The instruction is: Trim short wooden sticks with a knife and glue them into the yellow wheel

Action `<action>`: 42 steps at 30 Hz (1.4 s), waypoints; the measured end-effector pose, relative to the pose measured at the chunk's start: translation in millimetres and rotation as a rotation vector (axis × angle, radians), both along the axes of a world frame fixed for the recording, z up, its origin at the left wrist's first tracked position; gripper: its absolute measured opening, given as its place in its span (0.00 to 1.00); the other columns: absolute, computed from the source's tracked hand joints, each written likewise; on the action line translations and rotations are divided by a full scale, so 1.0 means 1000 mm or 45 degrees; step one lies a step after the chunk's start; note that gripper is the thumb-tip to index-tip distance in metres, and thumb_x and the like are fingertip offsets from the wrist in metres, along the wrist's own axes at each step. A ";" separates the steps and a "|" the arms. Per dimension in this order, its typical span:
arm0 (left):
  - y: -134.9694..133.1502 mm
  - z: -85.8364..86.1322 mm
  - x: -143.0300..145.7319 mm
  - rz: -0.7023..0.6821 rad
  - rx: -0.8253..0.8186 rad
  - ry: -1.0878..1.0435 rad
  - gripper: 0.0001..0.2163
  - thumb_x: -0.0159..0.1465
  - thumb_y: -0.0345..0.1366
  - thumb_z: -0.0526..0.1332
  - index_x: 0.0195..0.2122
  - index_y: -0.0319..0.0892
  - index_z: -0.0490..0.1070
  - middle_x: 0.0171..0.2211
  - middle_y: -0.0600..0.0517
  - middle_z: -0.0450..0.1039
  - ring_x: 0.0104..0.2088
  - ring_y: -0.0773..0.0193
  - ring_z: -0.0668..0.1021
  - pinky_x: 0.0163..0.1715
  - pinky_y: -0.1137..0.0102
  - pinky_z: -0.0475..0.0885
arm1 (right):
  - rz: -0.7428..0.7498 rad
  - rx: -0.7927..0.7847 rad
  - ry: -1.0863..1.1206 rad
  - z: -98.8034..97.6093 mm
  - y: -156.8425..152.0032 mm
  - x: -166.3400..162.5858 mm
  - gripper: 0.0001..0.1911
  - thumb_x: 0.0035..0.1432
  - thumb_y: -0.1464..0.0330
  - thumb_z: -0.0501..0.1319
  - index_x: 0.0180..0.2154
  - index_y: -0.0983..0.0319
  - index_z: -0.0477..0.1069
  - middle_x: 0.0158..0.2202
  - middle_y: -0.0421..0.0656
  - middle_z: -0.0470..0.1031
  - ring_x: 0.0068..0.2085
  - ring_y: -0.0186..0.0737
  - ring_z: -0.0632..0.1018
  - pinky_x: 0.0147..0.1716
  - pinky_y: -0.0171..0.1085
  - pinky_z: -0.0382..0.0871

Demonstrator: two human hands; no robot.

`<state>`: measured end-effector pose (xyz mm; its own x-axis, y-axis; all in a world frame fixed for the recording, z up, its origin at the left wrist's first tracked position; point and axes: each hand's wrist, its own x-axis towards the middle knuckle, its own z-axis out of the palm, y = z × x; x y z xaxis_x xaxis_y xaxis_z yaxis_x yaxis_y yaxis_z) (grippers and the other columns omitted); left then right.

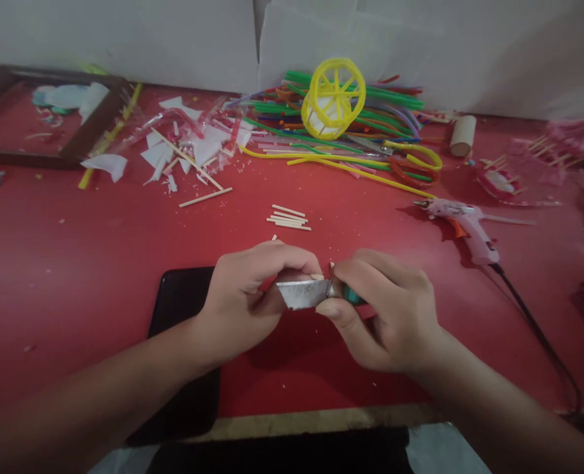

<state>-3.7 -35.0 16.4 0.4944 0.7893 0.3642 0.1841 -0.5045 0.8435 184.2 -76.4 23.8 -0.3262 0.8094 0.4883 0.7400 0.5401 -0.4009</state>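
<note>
My right hand [390,309] is closed around a small knife with a green handle [353,294], its short, broad metal blade [302,293] pointing left. My left hand [252,296] is curled with its fingertips right behind the blade. Whatever lies between those fingers is hidden by the blade and the hand. A pale stick end [332,268] shows just above my right fingers. Beyond both hands, several short cut wooden sticks [290,218] lie side by side on the red tabletop [99,257], and another small stick end [274,237] shows near my left knuckles.
A black phone-like slab [183,296] lies under my left forearm. To the right rests a pink glue gun [464,227] with its cord. At the back are a yellow wheel-shaped frame [338,92], coloured pipe cleaners [385,118], scissors, paper scraps [207,141] and a brown frame [77,148].
</note>
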 end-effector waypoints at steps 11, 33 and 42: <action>-0.001 -0.001 0.001 -0.009 -0.043 -0.091 0.13 0.57 0.17 0.56 0.35 0.42 0.71 0.30 0.56 0.76 0.29 0.71 0.76 0.28 0.77 0.70 | -0.022 -0.029 0.014 0.002 0.003 -0.001 0.16 0.64 0.59 0.55 0.27 0.62 0.65 0.23 0.39 0.66 0.24 0.31 0.64 0.24 0.34 0.56; 0.003 -0.008 0.006 0.124 -0.201 -0.250 0.02 0.64 0.29 0.61 0.34 0.42 0.72 0.29 0.53 0.78 0.29 0.68 0.79 0.32 0.75 0.76 | -0.144 0.006 0.088 -0.008 0.013 0.009 0.15 0.65 0.60 0.55 0.29 0.61 0.66 0.23 0.38 0.67 0.25 0.31 0.67 0.25 0.33 0.57; 0.002 -0.010 0.003 0.034 -0.184 -0.183 0.08 0.60 0.23 0.60 0.37 0.42 0.73 0.32 0.53 0.78 0.33 0.67 0.79 0.33 0.75 0.74 | -0.040 -0.012 0.031 -0.006 0.006 -0.004 0.15 0.64 0.60 0.55 0.28 0.62 0.66 0.24 0.39 0.66 0.25 0.32 0.65 0.26 0.34 0.58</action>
